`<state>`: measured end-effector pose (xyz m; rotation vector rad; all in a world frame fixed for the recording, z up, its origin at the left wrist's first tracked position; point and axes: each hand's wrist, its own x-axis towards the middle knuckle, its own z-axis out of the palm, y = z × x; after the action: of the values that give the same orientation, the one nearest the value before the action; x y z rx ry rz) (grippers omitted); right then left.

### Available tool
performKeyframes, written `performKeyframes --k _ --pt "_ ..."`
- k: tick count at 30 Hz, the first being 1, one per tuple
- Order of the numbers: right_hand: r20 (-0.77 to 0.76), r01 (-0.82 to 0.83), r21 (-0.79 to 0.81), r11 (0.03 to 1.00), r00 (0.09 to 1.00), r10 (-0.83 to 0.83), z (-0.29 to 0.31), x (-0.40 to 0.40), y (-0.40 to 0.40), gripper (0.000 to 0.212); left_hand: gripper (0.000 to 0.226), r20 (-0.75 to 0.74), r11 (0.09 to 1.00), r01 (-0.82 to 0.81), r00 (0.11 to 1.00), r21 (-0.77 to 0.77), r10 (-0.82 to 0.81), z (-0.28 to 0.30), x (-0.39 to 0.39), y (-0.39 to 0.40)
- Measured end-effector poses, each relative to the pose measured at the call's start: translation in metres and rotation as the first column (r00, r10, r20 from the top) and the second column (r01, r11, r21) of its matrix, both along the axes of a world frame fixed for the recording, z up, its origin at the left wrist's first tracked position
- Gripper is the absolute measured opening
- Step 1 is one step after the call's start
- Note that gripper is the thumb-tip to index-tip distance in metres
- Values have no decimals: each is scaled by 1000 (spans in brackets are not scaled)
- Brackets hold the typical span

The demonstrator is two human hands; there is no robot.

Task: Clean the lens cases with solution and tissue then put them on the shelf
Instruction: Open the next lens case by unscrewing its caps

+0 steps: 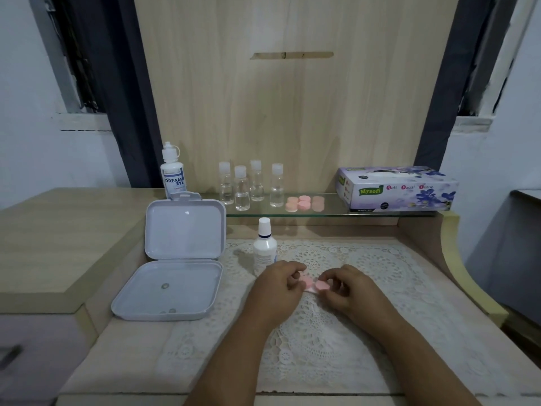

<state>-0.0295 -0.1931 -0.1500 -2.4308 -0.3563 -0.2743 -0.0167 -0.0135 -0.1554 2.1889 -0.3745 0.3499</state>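
A pink lens case [314, 284] lies between my hands on the lace mat. My left hand [278, 284] pinches its left end and my right hand [347, 285] pinches its right cap. A white solution bottle [265, 247] stands just behind my left hand. Several more pink lens cases [304, 203] sit on the glass shelf [330, 212]. A purple tissue box [395, 189] stands at the shelf's right end.
An open white plastic box [175, 259] lies left of the mat. A Dream Eye bottle [173, 171] and several small clear bottles [251, 183] stand on the shelf. The lace mat [380, 273] covers the desk; a raised wooden ledge borders the left.
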Motion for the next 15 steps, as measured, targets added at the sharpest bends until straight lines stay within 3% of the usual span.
performKeyframes --k 6,15 --pt "20 -9 36 999 1000 8 -7 5 -3 18 36 8 988 70 997 138 -72 -5 4 -1" --pt "43 18 -36 999 999 -16 -10 5 -2 30 33 -2 974 71 997 215 -72 -7 6 -2"
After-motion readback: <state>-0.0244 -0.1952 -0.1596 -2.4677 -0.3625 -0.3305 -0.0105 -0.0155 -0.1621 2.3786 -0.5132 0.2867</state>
